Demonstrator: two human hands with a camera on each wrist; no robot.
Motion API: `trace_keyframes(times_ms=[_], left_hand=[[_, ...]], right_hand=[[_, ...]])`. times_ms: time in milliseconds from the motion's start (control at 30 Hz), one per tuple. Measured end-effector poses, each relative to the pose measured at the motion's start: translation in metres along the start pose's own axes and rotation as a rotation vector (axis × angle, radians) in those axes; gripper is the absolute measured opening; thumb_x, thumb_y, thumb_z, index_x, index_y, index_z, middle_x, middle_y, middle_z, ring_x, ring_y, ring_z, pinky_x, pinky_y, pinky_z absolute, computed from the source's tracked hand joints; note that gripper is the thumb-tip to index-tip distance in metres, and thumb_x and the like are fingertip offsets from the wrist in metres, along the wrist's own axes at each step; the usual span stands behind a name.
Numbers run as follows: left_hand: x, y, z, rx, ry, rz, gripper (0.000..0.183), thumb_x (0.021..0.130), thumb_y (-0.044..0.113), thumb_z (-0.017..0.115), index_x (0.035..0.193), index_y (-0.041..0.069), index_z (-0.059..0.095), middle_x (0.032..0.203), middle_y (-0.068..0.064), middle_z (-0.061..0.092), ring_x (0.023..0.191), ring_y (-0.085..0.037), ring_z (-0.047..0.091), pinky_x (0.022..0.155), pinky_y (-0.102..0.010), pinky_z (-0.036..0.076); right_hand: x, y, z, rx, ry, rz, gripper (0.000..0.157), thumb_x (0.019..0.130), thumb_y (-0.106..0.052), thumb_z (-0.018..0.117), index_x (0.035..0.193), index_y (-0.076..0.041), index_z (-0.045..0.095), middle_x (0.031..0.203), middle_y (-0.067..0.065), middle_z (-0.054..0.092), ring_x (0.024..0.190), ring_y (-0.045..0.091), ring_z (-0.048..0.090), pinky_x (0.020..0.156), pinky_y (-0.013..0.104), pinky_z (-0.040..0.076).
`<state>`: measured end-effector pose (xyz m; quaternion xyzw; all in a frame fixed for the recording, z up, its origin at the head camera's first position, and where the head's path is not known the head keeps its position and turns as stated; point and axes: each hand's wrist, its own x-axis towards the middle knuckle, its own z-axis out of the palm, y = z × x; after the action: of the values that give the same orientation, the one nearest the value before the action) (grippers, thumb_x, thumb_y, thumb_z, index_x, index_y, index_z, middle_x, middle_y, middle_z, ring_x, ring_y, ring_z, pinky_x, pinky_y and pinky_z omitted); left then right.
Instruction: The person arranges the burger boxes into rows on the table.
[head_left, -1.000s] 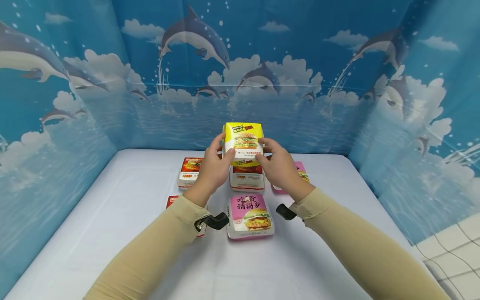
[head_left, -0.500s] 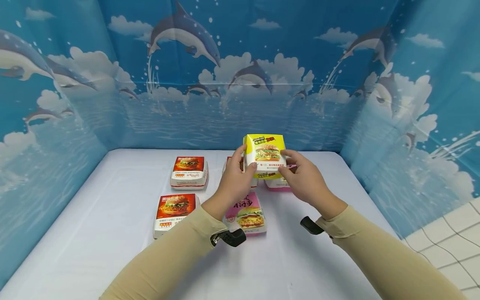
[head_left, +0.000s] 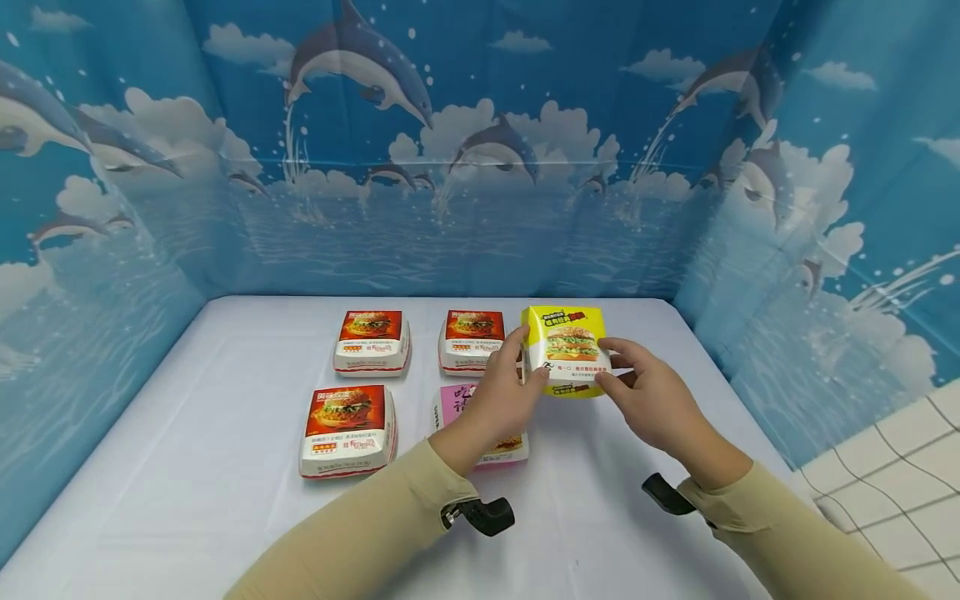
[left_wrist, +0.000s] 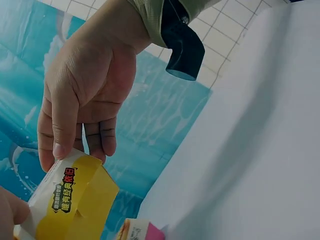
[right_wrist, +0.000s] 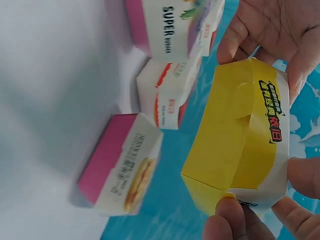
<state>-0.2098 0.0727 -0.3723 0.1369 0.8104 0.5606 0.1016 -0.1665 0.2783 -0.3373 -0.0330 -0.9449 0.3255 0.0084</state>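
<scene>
Both hands hold a yellow-and-white burger box (head_left: 567,350) above the back right of the table, its printed lid upward. The left hand (head_left: 501,400) pinches its left side, thumb at the front corner. On the opposite side, the right hand (head_left: 652,396) grips it with thumb and fingers. The right wrist view shows a pink-and-white burger box (right_wrist: 120,165) on the table, apart from the yellow one; in the head view the held box and hands hide it. Another pink burger box (head_left: 457,404) lies partly behind the left hand and forearm.
Red-and-white burger boxes stand on the white table (head_left: 187,500): one back left (head_left: 371,342), one back middle (head_left: 471,340), one front left (head_left: 348,431). A blue dolphin-print curtain (head_left: 450,233) encloses the back and sides. White tiles (head_left: 892,467) show at lower right.
The hands have carried the yellow burger box rightward and down, from over the back middle box to the back right. The red boxes at left came into full view.
</scene>
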Motion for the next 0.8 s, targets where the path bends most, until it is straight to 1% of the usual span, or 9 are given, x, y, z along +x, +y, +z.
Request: trace_keyframes(times_ms=[133, 267, 400, 533, 667, 800], left_hand=[[-0.002, -0.004, 0.011, 0.0, -0.013, -0.002, 0.07, 0.108, 0.032, 0.057, 0.168, 0.028, 0.02, 0.164, -0.01, 0.036, 0.134, -0.024, 0.053, 0.115, -0.046, 0.049], [-0.005, -0.008, 0.02, 0.0, -0.017, -0.004, 0.07, 0.108, 0.031, 0.057, 0.168, 0.028, 0.021, 0.166, -0.01, 0.033, 0.135, -0.023, 0.054, 0.115, -0.044, 0.05], [-0.006, -0.013, 0.026, 0.008, -0.021, -0.01, 0.069, 0.108, 0.032, 0.057, 0.168, 0.028, 0.022, 0.164, -0.01, 0.035, 0.129, -0.022, 0.055, 0.11, -0.042, 0.052], [-0.006, -0.017, 0.028, 0.022, -0.023, -0.012, 0.07, 0.108, 0.033, 0.057, 0.168, 0.028, 0.022, 0.163, -0.01, 0.035, 0.127, -0.022, 0.055, 0.109, -0.042, 0.053], [-0.007, -0.019, 0.029, 0.028, -0.03, -0.009, 0.07, 0.108, 0.034, 0.057, 0.168, 0.028, 0.022, 0.167, -0.007, 0.031, 0.131, -0.024, 0.054, 0.111, -0.044, 0.053], [-0.009, -0.02, 0.03, 0.03, -0.037, -0.002, 0.07, 0.108, 0.035, 0.057, 0.168, 0.028, 0.021, 0.168, -0.006, 0.03, 0.134, -0.024, 0.054, 0.111, -0.044, 0.053]], right_hand=[[-0.005, 0.011, 0.002, 0.003, -0.013, 0.024, 0.059, 0.107, -0.029, 0.062, 0.161, -0.014, 0.041, 0.149, 0.025, 0.056, 0.117, 0.035, 0.068, 0.076, 0.032, 0.057], [-0.009, 0.02, 0.004, -0.01, -0.023, 0.063, 0.061, 0.106, -0.031, 0.063, 0.161, -0.013, 0.041, 0.149, 0.026, 0.056, 0.116, 0.036, 0.067, 0.076, 0.034, 0.06], [-0.011, 0.026, 0.006, -0.018, -0.029, 0.079, 0.062, 0.106, -0.032, 0.064, 0.16, -0.013, 0.041, 0.148, 0.027, 0.056, 0.115, 0.037, 0.066, 0.075, 0.033, 0.061], [-0.014, 0.029, 0.009, -0.02, -0.035, 0.082, 0.062, 0.106, -0.032, 0.065, 0.16, -0.013, 0.042, 0.147, 0.027, 0.057, 0.114, 0.036, 0.066, 0.074, 0.033, 0.06], [-0.016, 0.031, 0.01, -0.023, -0.034, 0.077, 0.062, 0.106, -0.032, 0.065, 0.16, -0.013, 0.041, 0.147, 0.028, 0.056, 0.113, 0.036, 0.067, 0.073, 0.033, 0.06], [-0.017, 0.032, 0.01, -0.023, -0.033, 0.078, 0.062, 0.106, -0.032, 0.065, 0.16, -0.013, 0.041, 0.147, 0.027, 0.057, 0.113, 0.035, 0.067, 0.073, 0.033, 0.06]])
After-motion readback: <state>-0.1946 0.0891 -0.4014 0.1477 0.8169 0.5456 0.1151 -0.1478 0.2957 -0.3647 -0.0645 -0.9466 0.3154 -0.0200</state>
